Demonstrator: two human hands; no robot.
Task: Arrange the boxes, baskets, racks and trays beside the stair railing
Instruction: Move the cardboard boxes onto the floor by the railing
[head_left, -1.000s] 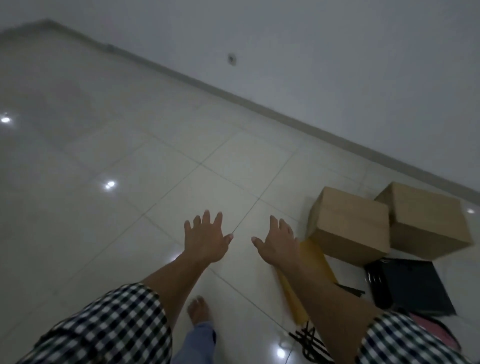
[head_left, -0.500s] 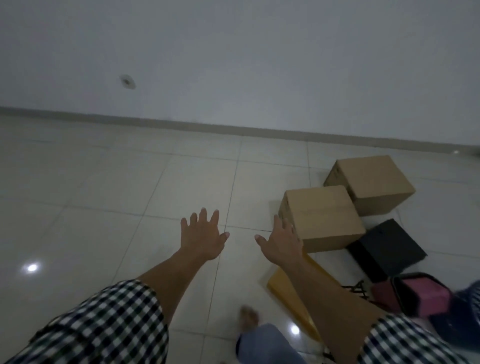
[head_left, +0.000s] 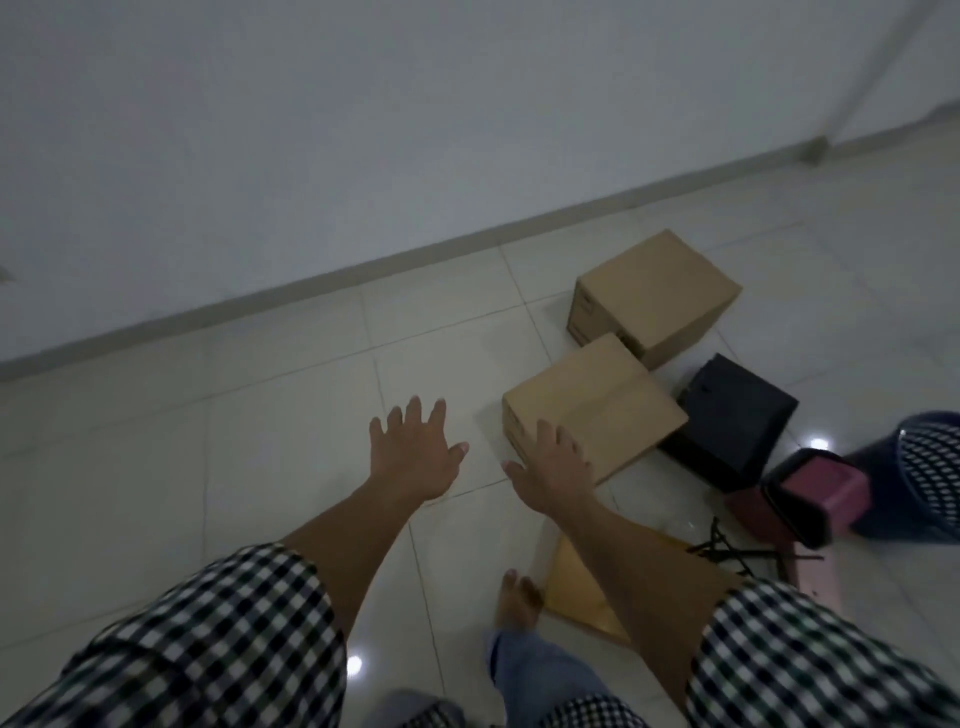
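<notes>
cardboard boxes, plain brown, sit closed.

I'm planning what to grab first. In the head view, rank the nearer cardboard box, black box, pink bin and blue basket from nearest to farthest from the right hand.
1. nearer cardboard box, directly ahead of the right hand.
2. black box, right of that box.
3. pink bin, lower right.
4. blue basket, far right edge.
</notes>
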